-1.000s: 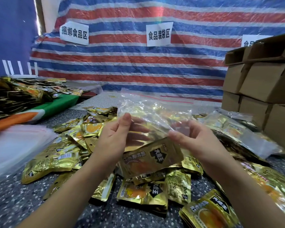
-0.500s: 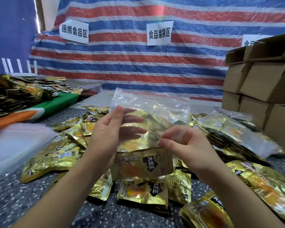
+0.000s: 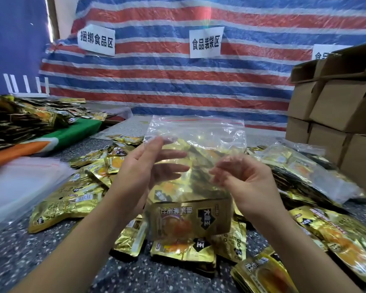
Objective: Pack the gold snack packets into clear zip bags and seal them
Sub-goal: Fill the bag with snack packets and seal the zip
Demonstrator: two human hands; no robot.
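While upright, one clear zip bag [image 3: 195, 144] between two hands: left hand [image 3: 142, 176], right hand [image 3: 245, 182].

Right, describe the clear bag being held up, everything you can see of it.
The clear zip bag is thin, crinkly, see-through plastic with a red zip line along its top edge. It is held roughly upright above the pile of loose packets, gold packets inside filling its lower part. The left hand and right hand touch its sides. Whether the zip is closed cannot be told.
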